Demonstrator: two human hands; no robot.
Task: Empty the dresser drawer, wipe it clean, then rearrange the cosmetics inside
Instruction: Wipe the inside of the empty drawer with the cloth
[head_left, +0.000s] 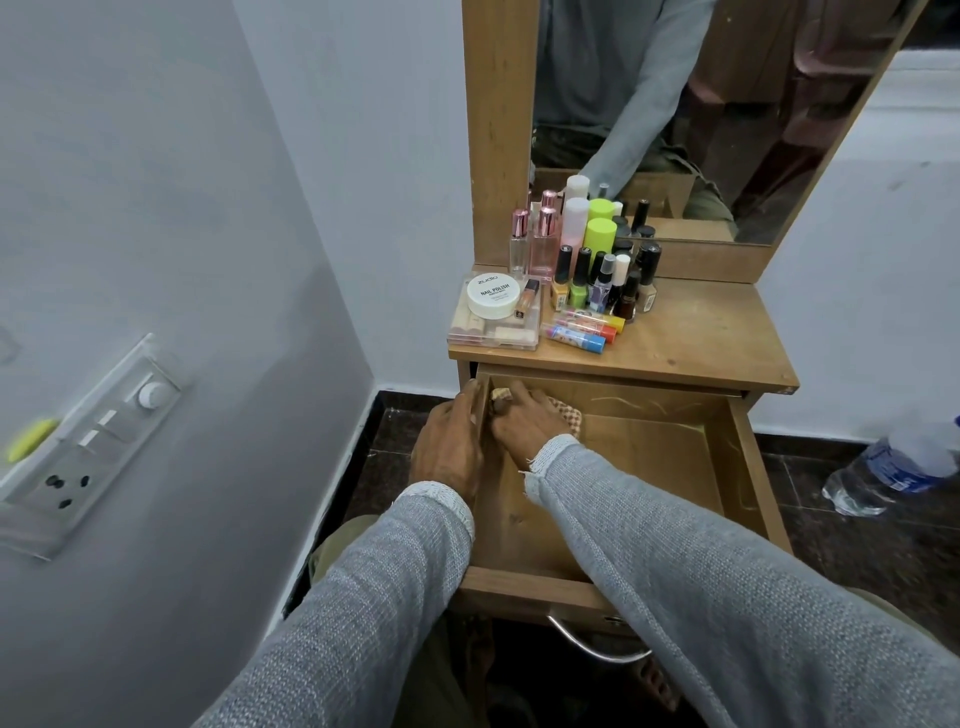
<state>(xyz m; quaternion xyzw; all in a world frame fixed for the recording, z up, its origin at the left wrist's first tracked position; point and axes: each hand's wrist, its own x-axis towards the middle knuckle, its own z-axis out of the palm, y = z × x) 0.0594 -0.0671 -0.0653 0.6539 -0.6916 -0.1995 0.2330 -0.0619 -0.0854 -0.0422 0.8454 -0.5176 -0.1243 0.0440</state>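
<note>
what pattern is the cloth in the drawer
A small orange-and-cream check, seen in the head view: the cloth peeks out beside the right hand.

Your cosmetics stand on the counter above the open drawer, where both hands work at its back left corner.

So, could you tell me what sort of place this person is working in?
Most likely a bedroom or dressing corner at home. A small wooden dresser with a tall mirror stands against a white wall, its top crowded with nail polish bottles and perfume bottles, and its drawer is pulled open.
</note>
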